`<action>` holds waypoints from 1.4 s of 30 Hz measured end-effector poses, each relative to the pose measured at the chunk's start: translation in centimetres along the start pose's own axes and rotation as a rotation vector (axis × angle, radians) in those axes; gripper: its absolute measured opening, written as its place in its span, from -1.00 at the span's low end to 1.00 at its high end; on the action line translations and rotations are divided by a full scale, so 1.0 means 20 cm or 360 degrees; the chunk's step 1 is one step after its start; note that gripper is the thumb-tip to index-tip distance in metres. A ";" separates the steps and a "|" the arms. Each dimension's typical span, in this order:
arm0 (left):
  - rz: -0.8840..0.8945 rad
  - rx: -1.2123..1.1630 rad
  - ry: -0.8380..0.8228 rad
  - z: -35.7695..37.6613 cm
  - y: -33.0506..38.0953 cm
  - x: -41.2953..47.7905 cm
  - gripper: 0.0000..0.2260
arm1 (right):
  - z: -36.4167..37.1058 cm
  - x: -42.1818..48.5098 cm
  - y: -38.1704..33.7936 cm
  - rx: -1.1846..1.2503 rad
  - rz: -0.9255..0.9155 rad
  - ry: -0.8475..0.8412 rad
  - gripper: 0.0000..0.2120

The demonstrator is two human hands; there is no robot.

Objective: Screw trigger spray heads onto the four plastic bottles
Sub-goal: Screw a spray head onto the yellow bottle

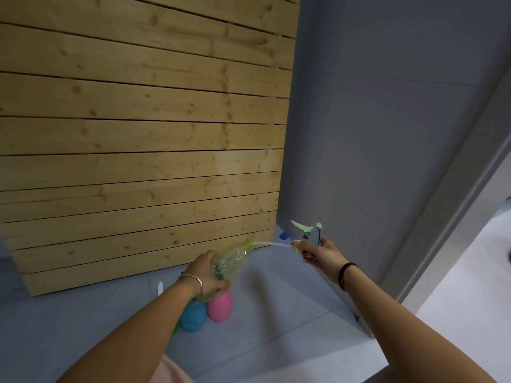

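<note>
My left hand [208, 275] grips a clear green plastic bottle [231, 262], tilted with its neck pointing up and to the right. My right hand [315, 251] holds a pale green and grey trigger spray head [309, 230] to the right of the bottle. Its white dip tube [272, 244] runs leftward, and its tip is at the bottle's mouth. The head itself is apart from the neck. On the floor below my left wrist lie a pink bottle [220, 306] and a blue bottle [192, 317], partly hidden by my forearm.
A slatted wooden panel [143, 139] leans up ahead on the left. A grey wall [387, 134] fills the right, with a doorway edge and pale floor beyond. A small blue thing [284, 235] lies by the panel's corner, and a white piece [160, 288] lies on the grey floor.
</note>
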State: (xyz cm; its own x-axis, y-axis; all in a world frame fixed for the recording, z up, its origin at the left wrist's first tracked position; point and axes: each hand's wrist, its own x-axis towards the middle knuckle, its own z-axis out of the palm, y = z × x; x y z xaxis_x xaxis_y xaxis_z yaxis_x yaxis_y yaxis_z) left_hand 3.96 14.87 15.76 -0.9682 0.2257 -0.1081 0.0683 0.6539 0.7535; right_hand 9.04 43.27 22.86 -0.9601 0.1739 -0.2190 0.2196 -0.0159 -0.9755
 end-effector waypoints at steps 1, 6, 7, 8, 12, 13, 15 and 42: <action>0.0056 0.0009 -0.0016 0.00 0.01 -0.01 -0.26 | 0.02 0.00 0.00 -0.0048 -0.0021 -0.0039 -0.59; 0.0246 0.0048 -0.0063 0.02 0.10 -0.03 -0.22 | 0.10 -0.01 0.01 -0.0007 -0.0061 -0.0233 -0.45; 0.0254 0.0050 -0.0090 0.03 0.12 -0.03 -0.21 | 0.12 -0.01 0.01 -0.0002 -0.0065 -0.0246 -0.45; 0.0245 0.0034 -0.0118 0.04 0.13 -0.03 -0.21 | 0.13 0.00 0.01 0.0005 -0.0078 -0.0235 -0.45; 0.0216 -0.0066 -0.0159 0.03 0.15 -0.04 -0.25 | 0.17 0.00 0.00 -0.0028 -0.0177 -0.0135 -0.47; 0.0214 -0.0049 -0.0165 0.03 0.15 -0.04 -0.24 | 0.17 0.00 0.00 -0.0050 -0.0203 -0.0126 -0.47; 0.0222 0.0000 -0.0167 0.02 0.15 -0.04 -0.24 | 0.18 0.00 0.01 -0.0090 -0.0233 -0.0132 -0.49; -0.0486 -0.1470 -0.0076 -0.06 0.27 0.00 -0.50 | 0.14 0.08 -0.04 0.0164 -0.0178 -0.0065 -0.73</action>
State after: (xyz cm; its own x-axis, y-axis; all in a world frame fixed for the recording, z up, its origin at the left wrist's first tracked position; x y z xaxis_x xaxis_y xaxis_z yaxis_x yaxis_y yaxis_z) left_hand 3.99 17.52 20.59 -0.9006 0.1830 -0.3943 -0.4197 -0.1302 0.8983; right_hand 6.88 40.73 23.21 -0.9843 0.1399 -0.1078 0.0943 -0.0999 -0.9905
